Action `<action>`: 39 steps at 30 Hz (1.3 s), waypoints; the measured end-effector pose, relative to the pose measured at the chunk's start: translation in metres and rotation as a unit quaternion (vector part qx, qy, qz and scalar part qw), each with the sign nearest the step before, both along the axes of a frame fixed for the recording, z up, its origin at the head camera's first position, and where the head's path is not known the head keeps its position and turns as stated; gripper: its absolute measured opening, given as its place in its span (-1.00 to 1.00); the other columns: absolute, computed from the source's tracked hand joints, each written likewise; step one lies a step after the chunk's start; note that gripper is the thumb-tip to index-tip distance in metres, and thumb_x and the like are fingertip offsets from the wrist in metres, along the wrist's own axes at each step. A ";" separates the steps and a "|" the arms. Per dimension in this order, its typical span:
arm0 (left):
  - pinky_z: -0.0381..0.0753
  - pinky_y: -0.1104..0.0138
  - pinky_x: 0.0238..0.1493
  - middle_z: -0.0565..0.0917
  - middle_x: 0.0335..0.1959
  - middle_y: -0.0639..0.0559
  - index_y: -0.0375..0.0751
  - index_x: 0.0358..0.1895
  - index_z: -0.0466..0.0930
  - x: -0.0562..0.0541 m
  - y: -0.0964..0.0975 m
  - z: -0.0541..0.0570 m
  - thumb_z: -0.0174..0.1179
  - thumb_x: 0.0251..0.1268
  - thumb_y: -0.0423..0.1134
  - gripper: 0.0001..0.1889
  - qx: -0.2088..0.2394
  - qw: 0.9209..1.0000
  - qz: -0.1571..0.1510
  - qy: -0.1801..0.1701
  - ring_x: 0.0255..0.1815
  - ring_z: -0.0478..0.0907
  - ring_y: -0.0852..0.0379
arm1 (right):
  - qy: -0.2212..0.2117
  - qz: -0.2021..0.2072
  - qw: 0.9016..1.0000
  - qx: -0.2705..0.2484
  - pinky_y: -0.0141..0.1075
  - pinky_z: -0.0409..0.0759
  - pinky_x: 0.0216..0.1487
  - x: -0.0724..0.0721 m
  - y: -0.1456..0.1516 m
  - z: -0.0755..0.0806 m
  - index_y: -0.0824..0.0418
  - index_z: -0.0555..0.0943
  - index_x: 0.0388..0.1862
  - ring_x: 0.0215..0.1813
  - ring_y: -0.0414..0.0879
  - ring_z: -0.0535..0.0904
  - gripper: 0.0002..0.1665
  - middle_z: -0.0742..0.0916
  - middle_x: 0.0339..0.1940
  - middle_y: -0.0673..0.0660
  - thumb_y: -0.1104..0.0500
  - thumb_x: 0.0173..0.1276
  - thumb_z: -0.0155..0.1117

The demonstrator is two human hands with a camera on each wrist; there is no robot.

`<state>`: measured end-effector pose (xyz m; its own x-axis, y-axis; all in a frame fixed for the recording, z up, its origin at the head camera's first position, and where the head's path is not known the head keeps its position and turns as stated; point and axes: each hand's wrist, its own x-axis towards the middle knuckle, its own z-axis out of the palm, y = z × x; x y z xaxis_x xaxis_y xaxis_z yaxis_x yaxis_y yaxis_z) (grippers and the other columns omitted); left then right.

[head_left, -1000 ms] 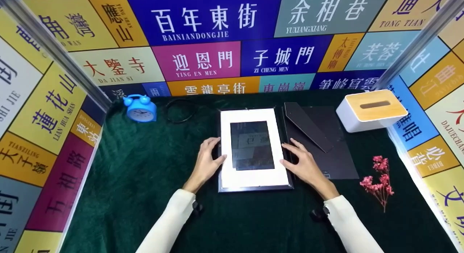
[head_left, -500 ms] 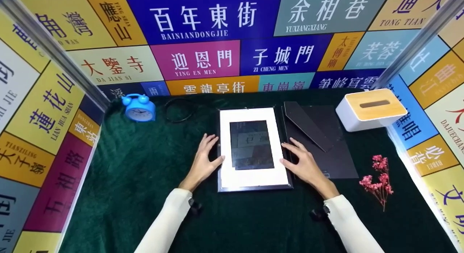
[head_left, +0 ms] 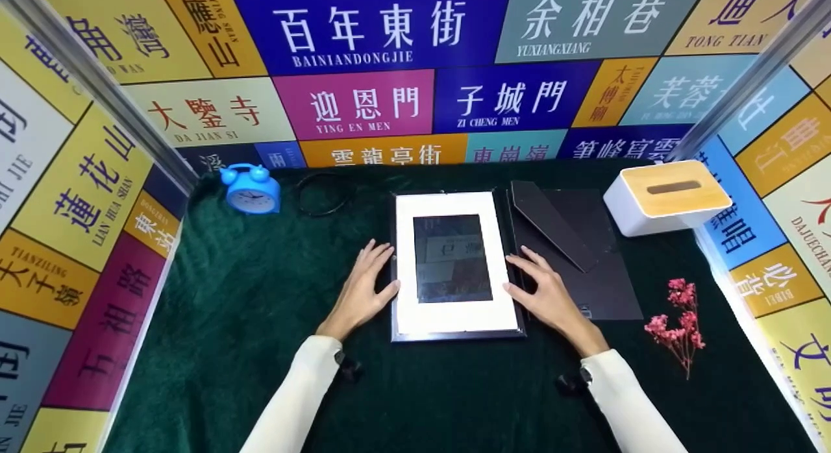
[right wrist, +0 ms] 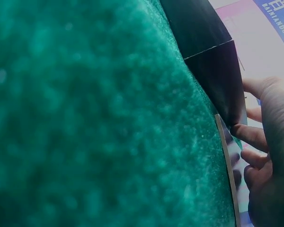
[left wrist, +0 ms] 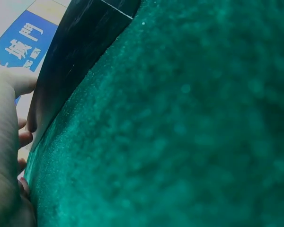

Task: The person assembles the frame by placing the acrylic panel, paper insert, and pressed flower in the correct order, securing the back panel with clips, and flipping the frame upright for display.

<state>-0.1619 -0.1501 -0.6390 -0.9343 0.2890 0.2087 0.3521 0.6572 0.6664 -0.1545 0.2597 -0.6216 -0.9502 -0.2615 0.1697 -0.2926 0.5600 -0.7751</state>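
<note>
A dark picture frame (head_left: 458, 336) lies face down on the green cloth, with a white mat (head_left: 448, 317) inside and a dark glossy window (head_left: 453, 258) in the mat's middle. At its left side my left hand (head_left: 360, 289) rests with loosely extended fingers, thumb tip at the frame's edge. My right hand (head_left: 548, 289) is spread along the right side, its thumb and fingertips touching that edge. In the right wrist view the thumb meets the upper edge of the frame's side (right wrist: 215, 71). Right of the frame lies a black backing board (head_left: 610, 271) with a fold-out stand (head_left: 552, 226).
A blue alarm clock (head_left: 252, 190) and a black cord loop (head_left: 311, 213) lie at the back left. At the back right stands a white tissue box (head_left: 649, 213) with a wooden lid. A pink flower sprig (head_left: 682, 326) lies front right. Printed panels (head_left: 363, 102) enclose the table.
My left hand has drawn slightly left, its thumb withdrawing from over the mat to the frame's edge. The right hand and the frame stay in place.
</note>
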 end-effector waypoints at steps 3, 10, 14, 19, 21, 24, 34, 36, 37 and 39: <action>0.03 -0.24 0.73 0.35 0.72 -0.14 -0.20 0.70 0.36 0.000 0.000 -0.001 0.26 0.53 -0.01 -0.24 0.004 1.000 0.005 -0.015 0.82 0.03 -0.19 | -0.001 0.003 1.000 -0.017 0.39 0.34 0.55 0.000 0.001 0.002 0.22 0.59 0.58 0.69 0.38 0.33 -0.28 0.41 0.70 0.41 0.18 0.49 0.55; 0.13 -0.27 0.69 0.36 0.71 -0.20 -0.22 0.70 0.34 0.001 0.000 0.002 0.28 0.52 -0.02 -0.22 0.013 0.999 0.015 -0.030 0.79 0.09 -0.25 | 0.046 -0.047 0.994 -0.088 -0.26 0.28 0.61 0.003 0.011 0.015 0.23 0.67 0.48 0.65 0.25 0.42 -0.37 0.57 0.58 0.37 0.34 0.45 0.54; 0.18 -0.24 0.68 0.34 0.72 -0.22 -0.21 0.71 0.33 0.001 0.000 0.003 0.29 0.54 -0.02 -0.23 0.012 0.999 0.024 -0.043 0.79 0.09 -0.23 | 0.095 -0.097 0.983 -0.120 -0.52 0.26 0.51 0.008 0.018 0.022 0.35 0.74 0.35 0.52 0.26 0.53 -0.46 0.68 0.43 0.42 0.48 0.39 0.51; 0.23 -0.21 0.67 0.32 0.73 -0.21 -0.21 0.72 0.32 0.003 0.000 0.002 0.27 0.57 -0.07 -0.25 0.006 0.999 0.027 -0.042 0.79 0.11 -0.19 | 0.132 -0.142 0.970 -0.145 -0.48 0.37 0.47 0.027 0.028 0.040 0.53 0.72 0.24 0.36 0.16 0.62 -0.56 0.74 0.25 0.52 0.59 0.38 0.42; 0.27 -0.21 0.65 0.31 0.73 -0.21 -0.21 0.72 0.32 0.003 0.000 0.002 0.27 0.57 -0.09 -0.26 0.008 0.999 0.027 -0.040 0.78 0.13 -0.18 | 0.139 -0.150 0.965 -0.163 -0.49 0.40 0.45 0.036 0.036 0.043 0.59 0.71 0.22 0.33 0.01 0.65 -0.59 0.73 0.20 0.57 0.59 0.40 0.40; 0.32 -0.21 0.63 0.27 0.75 -0.21 -0.19 0.72 0.32 0.003 0.002 0.003 0.26 0.58 -0.09 -0.26 0.009 0.999 0.025 -0.040 0.78 0.13 -0.17 | 0.144 -0.170 0.960 -0.170 -0.51 0.45 0.40 0.049 0.053 0.042 0.59 0.70 0.20 0.29 -0.18 0.67 -0.62 0.73 0.17 0.60 0.58 0.42 0.39; 0.28 -0.21 0.65 0.32 0.73 -0.16 -0.15 0.72 0.33 0.003 0.004 0.001 0.26 0.57 -0.07 -0.27 0.007 0.998 0.031 -0.048 0.78 0.13 -0.14 | 0.151 -0.293 0.937 -0.115 -0.56 0.55 0.09 0.083 0.104 0.039 0.56 0.74 0.15 0.07 -0.40 0.69 -0.63 0.81 0.08 0.27 0.57 0.37 0.44; 0.29 -0.21 0.64 0.33 0.73 -0.16 -0.16 0.72 0.34 0.003 0.003 0.002 0.26 0.57 -0.07 -0.27 0.009 0.998 0.031 -0.048 0.78 0.14 -0.14 | 0.158 -0.308 0.933 -0.101 -0.58 0.51 0.04 0.088 0.113 0.038 0.54 0.76 0.14 0.07 -0.40 0.66 -0.63 0.82 0.09 0.20 0.57 0.35 0.46; 0.29 -0.21 0.64 0.34 0.72 -0.16 -0.16 0.71 0.34 0.003 0.002 0.002 0.27 0.56 -0.07 -0.27 0.010 0.998 0.031 -0.047 0.78 0.14 -0.14 | 0.162 -0.313 0.931 -0.097 -0.59 0.51 0.04 0.090 0.119 0.036 0.52 0.77 0.13 0.08 -0.39 0.65 -0.63 0.83 0.10 0.19 0.57 0.34 0.47; 0.31 -0.21 0.63 0.36 0.71 -0.17 -0.18 0.71 0.35 0.002 0.001 0.002 0.28 0.55 -0.08 -0.26 0.011 0.999 0.032 -0.042 0.78 0.15 -0.14 | 0.163 -0.320 0.929 -0.087 -0.57 0.51 0.07 0.092 0.132 0.030 0.47 0.80 0.13 0.11 -0.32 0.63 -0.62 0.83 0.12 0.13 0.55 0.34 0.49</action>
<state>-0.1603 -0.1494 -0.6373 -0.9651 0.2246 0.1346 0.2525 0.6616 0.7061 -0.0623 0.3916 -0.5911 -0.7925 0.3980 0.4622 -0.1778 0.5741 -0.7993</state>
